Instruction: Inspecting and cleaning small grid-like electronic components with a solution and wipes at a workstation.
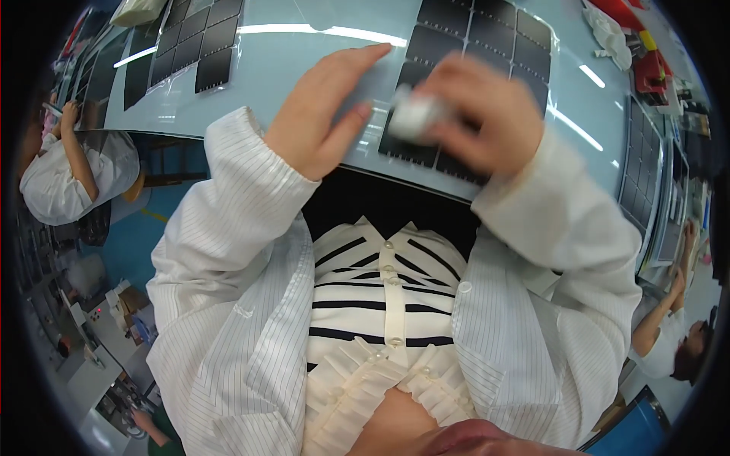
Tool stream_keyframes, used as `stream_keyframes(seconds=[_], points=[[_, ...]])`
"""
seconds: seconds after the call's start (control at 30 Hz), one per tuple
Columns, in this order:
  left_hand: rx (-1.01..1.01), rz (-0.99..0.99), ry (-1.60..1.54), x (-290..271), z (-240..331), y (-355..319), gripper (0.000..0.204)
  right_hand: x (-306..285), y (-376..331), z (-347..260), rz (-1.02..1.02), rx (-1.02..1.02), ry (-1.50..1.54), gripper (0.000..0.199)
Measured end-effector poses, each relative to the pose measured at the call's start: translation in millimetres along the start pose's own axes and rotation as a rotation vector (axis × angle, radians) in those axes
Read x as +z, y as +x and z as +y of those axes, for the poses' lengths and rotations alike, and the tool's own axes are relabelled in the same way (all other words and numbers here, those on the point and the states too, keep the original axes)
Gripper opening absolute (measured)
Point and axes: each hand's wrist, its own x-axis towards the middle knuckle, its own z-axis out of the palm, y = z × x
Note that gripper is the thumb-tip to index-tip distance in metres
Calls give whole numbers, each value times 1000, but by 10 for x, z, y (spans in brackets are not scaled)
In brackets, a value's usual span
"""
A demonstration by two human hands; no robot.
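Note:
A clear-edged sheet of dark rectangular panels lies on the pale glossy tabletop in front of me. Over its near half, my right hand is closed around a white wad, which looks like cloth or tissue. Motion smears both the wad and the fingers, so whether the wad touches the panels I cannot tell. My left hand is beside the sheet's left edge, its fingers stretched out and the thumb apart, with nothing in it.
More dark panels lie at the far left of the table. At the far right are a crumpled white wad and a red object. Co-workers sit at the left and right. The table's near edge runs below my hands.

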Motion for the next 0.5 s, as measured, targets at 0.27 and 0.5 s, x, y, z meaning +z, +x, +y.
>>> stream_keyframes(seconds=[0.27,0.5], points=[[-1,-133,281,90,36,-10,57,-57,-245,29,107,97,-37,31],[30,-167,348,101,27,-23,62,-385,-476,312,342,292,-211,28]])
